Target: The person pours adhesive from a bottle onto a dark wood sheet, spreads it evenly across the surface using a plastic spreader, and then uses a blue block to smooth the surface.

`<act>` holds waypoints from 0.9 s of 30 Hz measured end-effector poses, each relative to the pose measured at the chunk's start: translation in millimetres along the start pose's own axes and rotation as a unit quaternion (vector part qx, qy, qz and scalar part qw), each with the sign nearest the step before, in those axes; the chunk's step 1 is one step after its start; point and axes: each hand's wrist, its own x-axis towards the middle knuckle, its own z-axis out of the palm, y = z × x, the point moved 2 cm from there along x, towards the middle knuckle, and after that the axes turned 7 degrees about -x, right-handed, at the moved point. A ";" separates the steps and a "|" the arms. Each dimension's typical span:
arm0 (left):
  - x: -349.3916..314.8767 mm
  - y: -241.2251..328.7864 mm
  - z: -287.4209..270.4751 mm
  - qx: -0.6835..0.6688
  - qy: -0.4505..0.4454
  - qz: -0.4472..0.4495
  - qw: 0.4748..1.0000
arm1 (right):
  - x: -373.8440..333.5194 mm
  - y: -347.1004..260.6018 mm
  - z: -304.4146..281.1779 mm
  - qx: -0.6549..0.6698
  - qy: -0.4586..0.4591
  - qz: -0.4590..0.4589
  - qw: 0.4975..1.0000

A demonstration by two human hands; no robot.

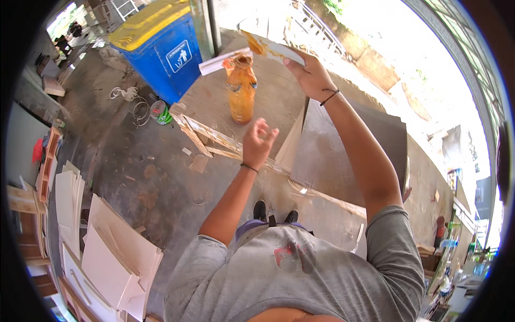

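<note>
Grey shirt (332,268) nearest; the right hand (313,78) grips a paste-smeared scraper (276,51) (left hand (258,143) empty, loosely curled), probably best kept level near the orange container (241,99).

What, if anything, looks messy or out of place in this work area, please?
The orange container has a ragged-looking rim, streaked with paste coloured like that on the scraper in the right hand. On the floor, a white cord lies in untidy loops near the blue bin.
</note>
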 end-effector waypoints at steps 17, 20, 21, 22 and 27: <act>113.6 -11.1 -23.9 0.054 0.116 0.116 0.985 | 41.3 15.7 22.2 -0.017 -0.125 -0.100 0.987; 113.5 -11.9 -27.4 0.044 0.113 0.115 0.986 | 38.7 19.0 23.8 -0.021 -0.124 -0.095 0.988; 113.5 -12.9 -27.9 0.039 0.110 0.116 0.986 | 39.1 22.9 24.8 -0.035 -0.127 -0.082 0.988; 113.6 -13.0 -27.7 0.032 0.106 0.117 0.987 | 38.7 26.9 24.7 -0.051 -0.129 -0.068 0.988; 113.2 -12.3 -27.5 0.033 0.102 0.109 0.988 | 33.0 34.7 21.8 -0.105 -0.128 -0.093 0.982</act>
